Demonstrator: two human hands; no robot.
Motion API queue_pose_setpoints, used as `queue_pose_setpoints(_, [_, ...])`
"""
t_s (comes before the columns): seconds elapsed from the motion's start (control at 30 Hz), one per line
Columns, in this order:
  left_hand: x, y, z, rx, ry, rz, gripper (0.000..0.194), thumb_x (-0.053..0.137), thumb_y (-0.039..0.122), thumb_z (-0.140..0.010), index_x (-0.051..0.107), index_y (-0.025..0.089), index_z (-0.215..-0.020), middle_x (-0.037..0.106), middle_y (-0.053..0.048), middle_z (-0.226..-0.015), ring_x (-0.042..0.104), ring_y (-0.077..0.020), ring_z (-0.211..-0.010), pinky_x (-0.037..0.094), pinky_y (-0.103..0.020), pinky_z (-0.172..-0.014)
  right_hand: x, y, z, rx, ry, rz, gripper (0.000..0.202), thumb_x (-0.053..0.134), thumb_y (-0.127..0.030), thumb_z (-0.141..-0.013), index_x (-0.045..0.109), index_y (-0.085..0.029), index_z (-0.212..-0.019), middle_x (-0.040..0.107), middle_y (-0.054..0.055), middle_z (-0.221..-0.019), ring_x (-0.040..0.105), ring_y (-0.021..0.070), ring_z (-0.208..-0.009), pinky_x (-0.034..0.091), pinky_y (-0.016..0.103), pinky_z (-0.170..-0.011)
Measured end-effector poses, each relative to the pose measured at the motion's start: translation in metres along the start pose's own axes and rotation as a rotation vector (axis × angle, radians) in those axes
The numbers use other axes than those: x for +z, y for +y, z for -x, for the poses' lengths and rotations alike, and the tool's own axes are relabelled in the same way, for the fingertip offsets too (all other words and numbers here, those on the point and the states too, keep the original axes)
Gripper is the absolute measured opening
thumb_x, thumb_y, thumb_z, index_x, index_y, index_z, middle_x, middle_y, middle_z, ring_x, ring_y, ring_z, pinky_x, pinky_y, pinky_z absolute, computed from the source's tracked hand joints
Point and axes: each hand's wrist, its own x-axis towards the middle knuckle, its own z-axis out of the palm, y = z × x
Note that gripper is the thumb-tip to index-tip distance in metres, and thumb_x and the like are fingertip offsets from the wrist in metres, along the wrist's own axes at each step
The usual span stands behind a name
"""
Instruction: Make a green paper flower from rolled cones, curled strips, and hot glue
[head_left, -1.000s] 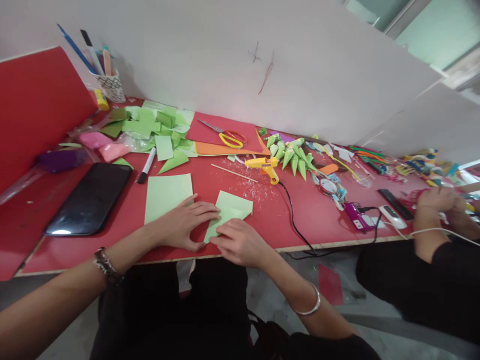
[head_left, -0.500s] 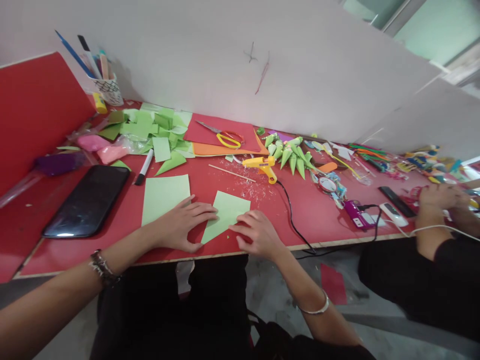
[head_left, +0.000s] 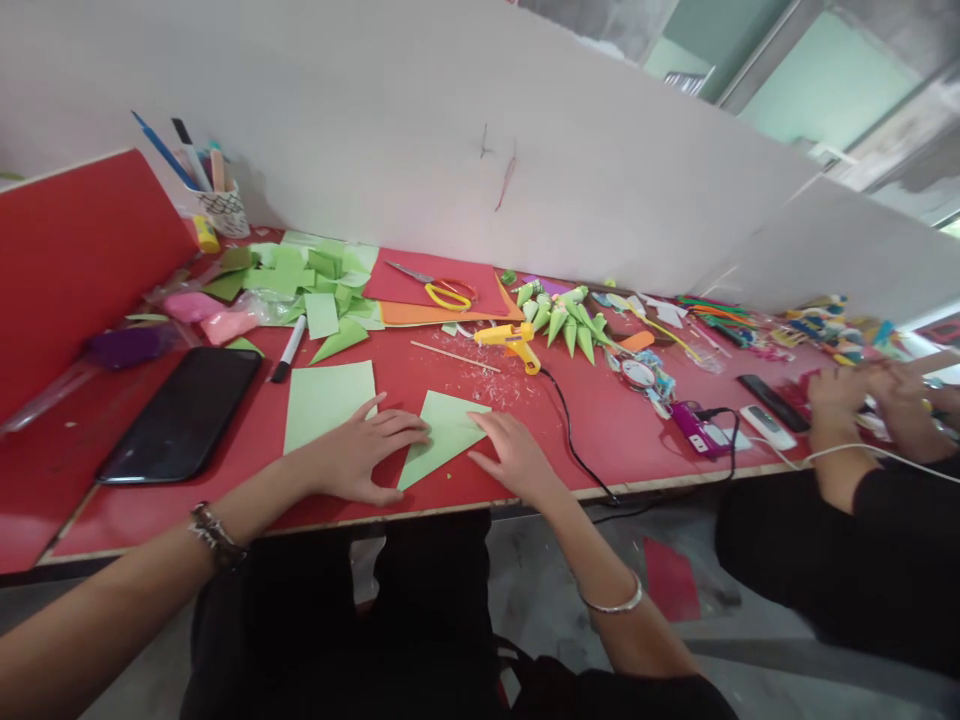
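Two light green paper pieces lie on the red table near its front edge. My left hand (head_left: pixel 364 455) rests with spread fingers between them, over the lower right part of the square sheet (head_left: pixel 326 395), its fingertips on the left edge of the angular piece (head_left: pixel 441 435). At that piece's right corner, my right hand (head_left: pixel 514 455) touches the paper with its fingertips, thumb and forefinger apart. Behind the papers sits a yellow glue gun (head_left: pixel 510 343), with a thin stick (head_left: pixel 455 356) to its left.
A black phone (head_left: pixel 184 415) and a marker (head_left: pixel 289 348) lie left. Scissors (head_left: pixel 439 288), green scraps (head_left: pixel 285 275) and green paper cones (head_left: pixel 566 320) are behind. A purple power strip (head_left: pixel 697 430) and another person's hands (head_left: pixel 870 395) are at right.
My right hand has moved up along the angular paper to its right corner, and its fingers have straightened. My left hand stays on the paper. The camera view has shifted slightly.
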Motion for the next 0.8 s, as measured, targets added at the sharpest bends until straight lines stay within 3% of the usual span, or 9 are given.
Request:
queue_pose_setpoints(0.2, [-0.001, 0.023, -0.016, -0.029, 0.099, -0.187, 0.062, 0.038, 0.064, -0.076, 0.043, 0.022, -0.122, 0.048, -0.009, -0.126, 0.045, -0.0269, -0.110, 0.027, -0.040, -0.093, 0.006, -0.012, -0.009, 0.130, -0.047, -0.279, 0.038, 0.045, -0.018, -0.081, 0.040, -0.020, -0.119, 0.056, 0.003, -0.087, 0.052, 0.0160, -0.083, 0.037, 0.037, -0.083])
queue_pose_setpoints(0.4, [0.000, 0.043, -0.033, -0.012, 0.116, -0.432, 0.033, 0.052, 0.033, -0.081, 0.049, 0.019, -0.111, 0.058, -0.007, -0.104, 0.054, -0.0207, -0.089, 0.036, -0.030, -0.071, 0.013, -0.013, -0.016, 0.159, 0.011, -0.708, 0.030, 0.042, -0.018, -0.080, 0.039, -0.019, -0.109, 0.052, 0.000, -0.080, 0.052, 0.0113, -0.073, 0.043, 0.027, -0.072])
queue_pose_setpoints(0.5, [0.005, 0.038, -0.036, -0.074, 0.120, -0.451, 0.027, 0.053, 0.030, -0.081, 0.053, 0.016, -0.104, 0.059, -0.008, -0.096, 0.055, -0.0204, -0.082, 0.038, -0.030, -0.068, 0.013, -0.017, -0.016, 0.154, 0.055, -0.618, 0.026, 0.041, -0.016, -0.079, 0.045, -0.019, -0.104, 0.053, 0.002, -0.083, 0.053, 0.0130, -0.078, 0.043, 0.029, -0.076])
queue_pose_setpoints(0.67, [0.015, 0.019, -0.035, -0.201, 0.186, -0.250, 0.042, 0.055, 0.045, -0.077, 0.049, 0.021, -0.111, 0.055, -0.007, -0.109, 0.052, -0.0233, -0.099, 0.041, -0.031, -0.076, 0.010, -0.020, -0.007, 0.045, 0.053, -0.245, 0.038, 0.047, -0.019, -0.078, 0.047, -0.019, -0.115, 0.050, 0.010, -0.114, 0.043, 0.0217, -0.109, 0.036, 0.039, -0.093])
queue_pose_setpoints(0.8, [0.011, 0.014, -0.037, -0.112, 0.139, -0.269, 0.037, 0.054, 0.037, -0.080, 0.049, 0.023, -0.114, 0.056, -0.007, -0.106, 0.055, -0.0212, -0.096, 0.042, -0.030, -0.077, 0.009, -0.016, 0.000, 0.013, -0.022, -0.191, 0.046, 0.050, -0.029, -0.080, 0.041, -0.019, -0.124, 0.045, 0.010, -0.124, 0.039, 0.0231, -0.116, 0.034, 0.040, -0.096])
